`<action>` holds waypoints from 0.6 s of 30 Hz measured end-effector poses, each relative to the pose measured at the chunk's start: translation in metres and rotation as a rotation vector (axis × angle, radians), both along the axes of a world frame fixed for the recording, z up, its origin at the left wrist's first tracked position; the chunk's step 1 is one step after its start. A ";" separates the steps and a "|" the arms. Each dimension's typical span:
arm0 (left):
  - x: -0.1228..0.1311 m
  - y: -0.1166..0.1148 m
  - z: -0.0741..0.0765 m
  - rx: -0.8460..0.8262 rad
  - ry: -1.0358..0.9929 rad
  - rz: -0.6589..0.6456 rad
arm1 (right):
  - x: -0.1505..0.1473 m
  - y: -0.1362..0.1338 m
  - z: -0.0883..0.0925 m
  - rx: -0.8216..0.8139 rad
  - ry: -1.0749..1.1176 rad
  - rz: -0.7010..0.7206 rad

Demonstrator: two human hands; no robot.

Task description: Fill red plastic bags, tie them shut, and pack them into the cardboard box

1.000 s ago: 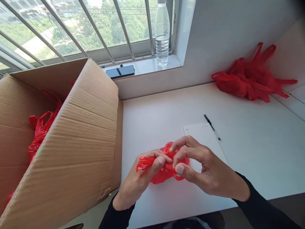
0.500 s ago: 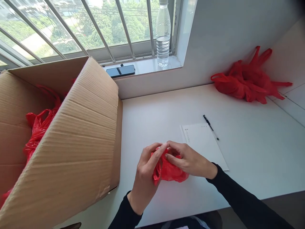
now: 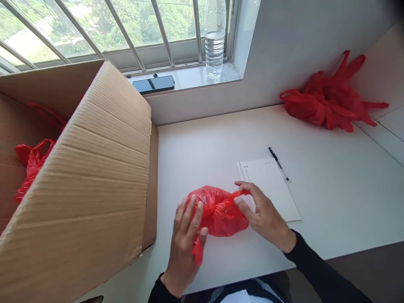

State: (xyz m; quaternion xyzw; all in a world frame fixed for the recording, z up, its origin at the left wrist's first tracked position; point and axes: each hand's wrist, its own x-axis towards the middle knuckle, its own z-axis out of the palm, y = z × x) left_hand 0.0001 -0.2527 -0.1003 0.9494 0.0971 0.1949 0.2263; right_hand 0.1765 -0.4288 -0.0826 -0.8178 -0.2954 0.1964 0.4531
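Note:
A crumpled red plastic bag (image 3: pixel 221 210) lies on the white table (image 3: pixel 331 189) in front of me. My left hand (image 3: pixel 186 240) grips its left end, with a strip of the bag hanging below the fingers. My right hand (image 3: pixel 261 212) pinches the bag's right end between thumb and fingers. Both hands are closed on the same bag, one at each side.
A large open cardboard box (image 3: pixel 94 168) holding red bags (image 3: pixel 30 162) stands at the left. A pile of red bags (image 3: pixel 331 103) lies at the back right. A sheet of paper (image 3: pixel 271 189) and a pen (image 3: pixel 278 163) lie nearby. A phone (image 3: pixel 153 83) and a water bottle (image 3: pixel 215 38) rest on the windowsill.
My hands have moved apart to the bag's two ends, and the bag now lies wider between them. The view has shifted slightly.

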 end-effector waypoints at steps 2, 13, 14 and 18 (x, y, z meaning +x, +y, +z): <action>0.017 -0.004 -0.003 0.087 0.025 -0.137 | -0.017 0.013 -0.007 0.069 -0.087 0.081; 0.031 -0.010 -0.035 0.046 0.231 -0.163 | -0.037 0.025 -0.064 -0.065 -0.462 0.185; 0.031 -0.011 -0.033 0.033 0.234 -0.163 | -0.036 0.025 -0.065 -0.065 -0.454 0.193; 0.024 -0.010 -0.018 0.003 0.204 -0.103 | -0.037 0.019 -0.062 0.019 -0.290 0.148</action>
